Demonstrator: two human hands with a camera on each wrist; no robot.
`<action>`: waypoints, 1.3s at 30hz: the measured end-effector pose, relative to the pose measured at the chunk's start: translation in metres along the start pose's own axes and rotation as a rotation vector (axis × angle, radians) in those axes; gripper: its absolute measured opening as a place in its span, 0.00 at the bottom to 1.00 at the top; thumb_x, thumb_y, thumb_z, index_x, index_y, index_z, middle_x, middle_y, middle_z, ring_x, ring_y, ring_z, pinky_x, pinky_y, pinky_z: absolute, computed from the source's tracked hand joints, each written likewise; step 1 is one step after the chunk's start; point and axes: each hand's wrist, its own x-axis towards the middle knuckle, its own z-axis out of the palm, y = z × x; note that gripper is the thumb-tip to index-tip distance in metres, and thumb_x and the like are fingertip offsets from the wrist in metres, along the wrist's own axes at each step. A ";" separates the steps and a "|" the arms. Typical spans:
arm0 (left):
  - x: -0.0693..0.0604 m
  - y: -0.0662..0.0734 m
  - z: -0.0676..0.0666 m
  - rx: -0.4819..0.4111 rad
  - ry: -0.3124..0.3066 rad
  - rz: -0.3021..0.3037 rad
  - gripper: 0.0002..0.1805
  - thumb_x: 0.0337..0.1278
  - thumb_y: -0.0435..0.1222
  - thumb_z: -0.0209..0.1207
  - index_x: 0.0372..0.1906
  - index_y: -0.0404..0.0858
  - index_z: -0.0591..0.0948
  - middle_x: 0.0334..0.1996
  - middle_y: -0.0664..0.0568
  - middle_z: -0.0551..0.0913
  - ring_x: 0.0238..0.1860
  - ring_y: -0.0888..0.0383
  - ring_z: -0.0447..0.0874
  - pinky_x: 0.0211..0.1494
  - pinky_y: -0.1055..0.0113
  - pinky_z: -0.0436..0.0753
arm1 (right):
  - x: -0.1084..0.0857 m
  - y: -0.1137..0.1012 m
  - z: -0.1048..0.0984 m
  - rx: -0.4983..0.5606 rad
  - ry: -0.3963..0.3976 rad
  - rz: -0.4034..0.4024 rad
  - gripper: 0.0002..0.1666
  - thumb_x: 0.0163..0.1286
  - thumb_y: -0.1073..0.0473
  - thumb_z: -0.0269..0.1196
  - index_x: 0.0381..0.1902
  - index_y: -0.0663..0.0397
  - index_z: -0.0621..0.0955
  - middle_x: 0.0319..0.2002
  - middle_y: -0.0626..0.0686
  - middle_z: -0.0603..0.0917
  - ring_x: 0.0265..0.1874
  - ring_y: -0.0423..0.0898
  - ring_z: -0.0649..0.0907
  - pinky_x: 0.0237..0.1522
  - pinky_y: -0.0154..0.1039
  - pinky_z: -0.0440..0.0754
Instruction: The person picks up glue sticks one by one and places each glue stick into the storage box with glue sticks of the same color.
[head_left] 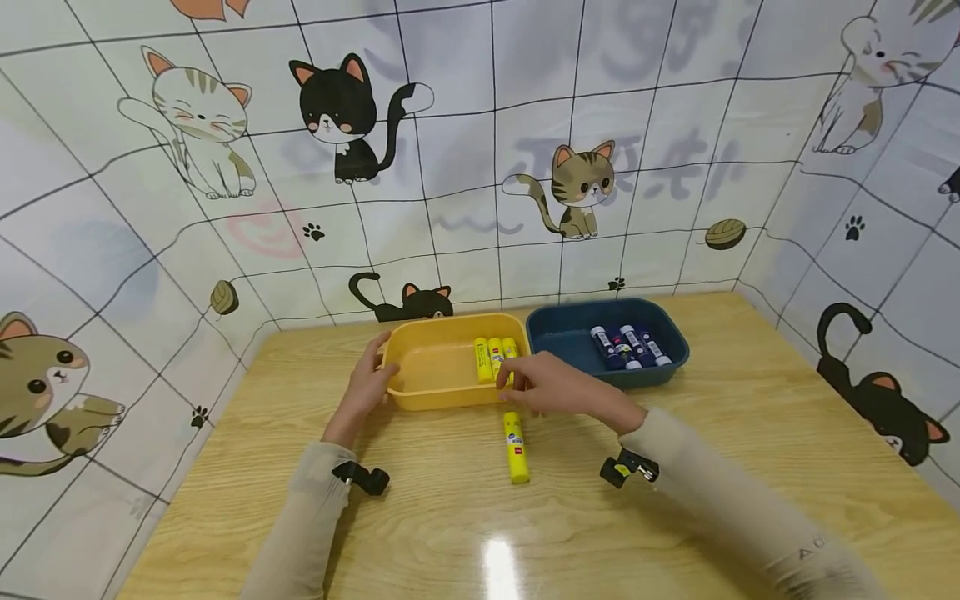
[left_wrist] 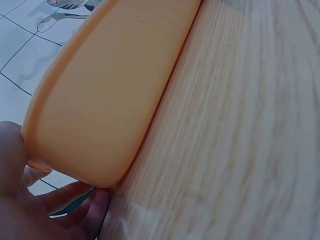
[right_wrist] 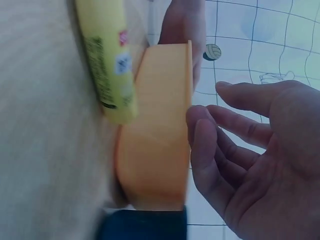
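At the left end of the yellow tray (head_left: 427, 398), my left hand (head_left: 365, 385) grips the wall, thumb over the rim and fingers against the outside. My right hand (head_left: 551, 383) hovers over the tray's front right corner, fingers loosely bent, with nothing between thumb and fingertips in the right wrist view. Inside the tray's right side several yellow glue sticks (head_left: 483, 360) lie side by side, partly hidden by the right hand. One more yellow glue stick (head_left: 516, 447) lies on the table in front of the tray, its label facing up.
A dark blue tray (head_left: 555, 327) stands against the yellow tray's right side, holding several dark tubes with white caps (head_left: 630, 346). Cat-patterned cloth (head_left: 465, 167) walls off the back and sides of the wooden table (head_left: 420, 517).
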 end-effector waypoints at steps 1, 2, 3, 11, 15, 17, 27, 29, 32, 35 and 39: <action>0.000 0.000 0.000 -0.001 -0.001 -0.002 0.36 0.76 0.34 0.50 0.84 0.50 0.55 0.74 0.31 0.68 0.69 0.38 0.74 0.68 0.46 0.77 | -0.002 0.003 0.003 0.017 0.002 -0.005 0.13 0.76 0.55 0.64 0.51 0.56 0.82 0.31 0.53 0.85 0.20 0.47 0.82 0.25 0.36 0.83; 0.000 0.000 0.000 -0.004 -0.002 -0.003 0.37 0.76 0.34 0.50 0.84 0.50 0.54 0.74 0.31 0.67 0.70 0.38 0.73 0.69 0.45 0.77 | -0.003 0.005 0.005 0.036 0.001 -0.005 0.14 0.76 0.55 0.64 0.51 0.58 0.82 0.32 0.55 0.86 0.20 0.49 0.82 0.25 0.37 0.83; 0.000 0.001 0.000 -0.005 -0.004 -0.003 0.37 0.76 0.34 0.50 0.84 0.50 0.54 0.74 0.31 0.67 0.70 0.38 0.73 0.69 0.45 0.77 | -0.004 0.008 0.008 0.049 0.002 -0.005 0.14 0.76 0.55 0.64 0.52 0.59 0.82 0.32 0.56 0.86 0.19 0.50 0.83 0.24 0.37 0.83; 0.000 0.000 0.003 0.003 0.001 -0.010 0.36 0.76 0.34 0.49 0.84 0.50 0.54 0.74 0.32 0.67 0.69 0.38 0.74 0.68 0.46 0.78 | -0.010 0.023 0.026 0.121 0.013 0.059 0.19 0.77 0.53 0.63 0.58 0.57 0.81 0.34 0.56 0.86 0.19 0.46 0.81 0.24 0.38 0.83; -0.001 -0.001 0.003 0.006 -0.002 -0.008 0.37 0.76 0.34 0.49 0.84 0.50 0.54 0.75 0.31 0.67 0.69 0.38 0.74 0.67 0.47 0.79 | -0.013 0.027 0.032 0.135 0.007 0.077 0.21 0.77 0.52 0.63 0.60 0.58 0.81 0.33 0.54 0.85 0.20 0.47 0.82 0.24 0.38 0.82; -0.001 -0.001 0.003 0.009 -0.004 -0.010 0.37 0.76 0.34 0.49 0.84 0.50 0.54 0.75 0.31 0.67 0.68 0.38 0.74 0.66 0.48 0.79 | -0.014 0.029 0.034 0.127 0.001 0.084 0.22 0.77 0.51 0.63 0.61 0.59 0.80 0.33 0.54 0.85 0.20 0.46 0.82 0.24 0.38 0.81; -0.002 -0.001 0.001 0.015 0.004 -0.012 0.36 0.76 0.35 0.49 0.84 0.51 0.55 0.74 0.31 0.68 0.68 0.39 0.75 0.65 0.50 0.80 | -0.016 0.031 0.044 0.097 -0.008 0.098 0.22 0.81 0.47 0.57 0.62 0.54 0.78 0.23 0.49 0.79 0.16 0.42 0.77 0.20 0.34 0.73; -0.003 -0.001 0.001 0.016 0.004 -0.016 0.36 0.76 0.35 0.49 0.84 0.51 0.55 0.74 0.32 0.68 0.69 0.39 0.74 0.66 0.49 0.79 | -0.016 0.031 0.046 0.087 -0.010 0.091 0.22 0.81 0.46 0.56 0.61 0.53 0.78 0.20 0.46 0.77 0.15 0.41 0.75 0.19 0.34 0.71; -0.003 -0.001 0.001 0.015 -0.001 -0.017 0.37 0.76 0.35 0.50 0.84 0.51 0.54 0.75 0.31 0.67 0.70 0.39 0.73 0.68 0.47 0.78 | -0.017 0.030 0.047 0.079 -0.005 0.091 0.20 0.81 0.46 0.56 0.60 0.51 0.78 0.18 0.43 0.75 0.14 0.40 0.74 0.18 0.33 0.69; -0.003 -0.001 0.001 0.017 -0.005 -0.011 0.37 0.76 0.35 0.50 0.84 0.51 0.54 0.75 0.31 0.67 0.70 0.38 0.73 0.68 0.48 0.78 | -0.017 0.032 0.048 0.076 0.000 0.088 0.20 0.81 0.46 0.56 0.60 0.51 0.79 0.18 0.43 0.74 0.14 0.40 0.73 0.18 0.33 0.69; -0.002 0.000 0.002 0.016 -0.001 -0.003 0.37 0.76 0.34 0.50 0.84 0.50 0.54 0.74 0.30 0.67 0.69 0.38 0.74 0.67 0.48 0.79 | -0.016 0.034 0.048 0.068 0.002 0.082 0.23 0.80 0.45 0.57 0.61 0.54 0.79 0.18 0.43 0.74 0.13 0.40 0.73 0.17 0.33 0.67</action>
